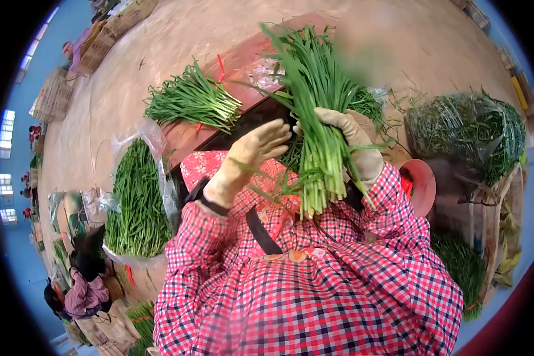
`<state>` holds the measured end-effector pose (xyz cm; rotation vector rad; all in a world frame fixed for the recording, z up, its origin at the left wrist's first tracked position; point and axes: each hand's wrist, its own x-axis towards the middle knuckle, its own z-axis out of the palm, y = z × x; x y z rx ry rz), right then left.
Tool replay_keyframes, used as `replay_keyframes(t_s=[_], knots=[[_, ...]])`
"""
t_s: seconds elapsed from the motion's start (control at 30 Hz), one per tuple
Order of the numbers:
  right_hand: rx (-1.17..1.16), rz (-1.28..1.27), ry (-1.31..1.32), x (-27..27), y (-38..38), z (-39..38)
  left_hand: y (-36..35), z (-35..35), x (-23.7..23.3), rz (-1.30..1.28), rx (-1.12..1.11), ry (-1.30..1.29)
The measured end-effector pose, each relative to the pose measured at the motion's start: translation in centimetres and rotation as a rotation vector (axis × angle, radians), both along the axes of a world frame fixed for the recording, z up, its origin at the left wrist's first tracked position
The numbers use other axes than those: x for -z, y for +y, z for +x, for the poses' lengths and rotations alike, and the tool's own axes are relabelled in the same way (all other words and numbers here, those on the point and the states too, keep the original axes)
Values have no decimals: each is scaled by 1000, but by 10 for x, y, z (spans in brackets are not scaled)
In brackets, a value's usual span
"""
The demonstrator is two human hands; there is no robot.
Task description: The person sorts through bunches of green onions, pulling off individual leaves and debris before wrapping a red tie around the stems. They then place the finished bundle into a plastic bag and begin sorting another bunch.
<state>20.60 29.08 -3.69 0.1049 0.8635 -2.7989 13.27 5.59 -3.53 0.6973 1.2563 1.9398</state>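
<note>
Nearest the viewer is a red, white and navy checked cloth garment (291,296), its sleeves reaching forward to two hands in pale, close-fitting gloves. The right hand (362,148) grasps a thick bunch of long, flat green leaves with pale stem ends (323,130), the thumb lying across its front. The bunch is held up before the chest; its long axis runs away from the body, leaning slightly to the left at the far end. The pale stem ends point back toward the wearer, the leaf tips outward. The left hand (249,160) holds nothing; its fingers are extended toward the bunch, just beside it.

Beyond lies a low reddish board (249,62), bearing a second green bunch with red ties (193,98), whose pale ends point rightward. To the left stands a tall heap of green stalks in clear plastic (137,202); to the right, a bulky plastic-wrapped green bundle (466,133). Farther left, a person in a mauve top (86,295) bends low. Pale blue walls (21,154) close the background.
</note>
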Motion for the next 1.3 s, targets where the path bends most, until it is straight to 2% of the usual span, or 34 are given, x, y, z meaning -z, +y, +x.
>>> replay_keyframes(t_s=[0.07, 0.1, 0.13, 0.17, 0.2, 0.23, 0.27, 0.33, 0.37, 0.4, 0.53, 0.57, 0.67, 0.7, 0.73, 0.8, 0.83, 0.9, 0.93, 0.97, 1.0, 1.03, 1.07, 1.1, 1.13, 1.17, 1.2, 1.3], knots=[[-7, 136, 34, -11, -12, -10, 14, -11, 25, 85, 15, -225], [162, 383, 70, 5, -23, -22, 28, -14, 41, -95, -77, -163], [241, 368, 139, 7, -31, -42, 28, -11, 34, -102, -126, -57], [323, 362, 171, 14, -41, -51, 24, -9, 10, -327, -77, 39], [402, 359, 202, 21, -50, -53, 22, -18, 15, -274, -58, 69], [284, 778, 277, 7, -44, -50, 21, -28, 21, -220, -39, 97], [271, 758, 293, 10, -49, -49, 26, 0, -33, -102, -133, -71], [280, 726, 363, 11, -56, -44, 16, -22, -12, -126, -19, 188], [265, 749, 303, 4, -63, -41, 15, -33, -2, -94, 22, 322], [232, 926, 309, 8, -59, -39, 14, -27, 2, -71, 3, 338], [5, 815, 272, 3, -54, -27, 3, -11, -5, -206, 64, 210], [-50, 776, 256, 4, -54, -26, 4, -1, 4, -144, -24, 95], [168, 632, 146, 0, -52, -24, -1, 10, 13, -323, -49, 204], [224, 526, 169, -6, -53, -26, 1, 14, 10, -385, -35, 201], [243, 528, 183, -9, -52, -27, 2, 15, 6, -455, 5, 226], [282, 532, 209, -14, -52, -27, 7, 15, 7, -360, 22, 118], [323, 475, 125, -25, -56, -28, 7, 11, 7, -392, 12, 121], [389, 546, 267, -24, -52, -39, 13, 1, 0, -408, -30, 100], [405, 586, 281, -24, -51, -46, 19, -7, -4, -341, -37, 135], [422, 626, 294, -25, -50, -53, 23, -22, -3, -352, -31, 283], [432, 671, 278, -34, -46, -67, 27, -33, -17, -388, -35, 253], [478, 851, 451, -39, -39, -84, 32, -53, -16, -352, -49, 343], [509, 912, 507, -57, -35, -92, 46, -64, -12, -159, -298, 417], [544, 971, 561, -76, -31, -100, 46, -72, -52, -340, -175, 309], [564, 913, 492, -101, -32, -107, 54, -85, -69, -301, -222, 417], [813, 1302, 936, -100, -20, -134, 60, -96, -88, -282, -200, 407], [791, 836, 798, -100, -17, -153, 65, -110, -101, -264, -178, 400], [820, 752, 742, -116, -4, -186, 77, -157, -120, -338, -220, 632]])
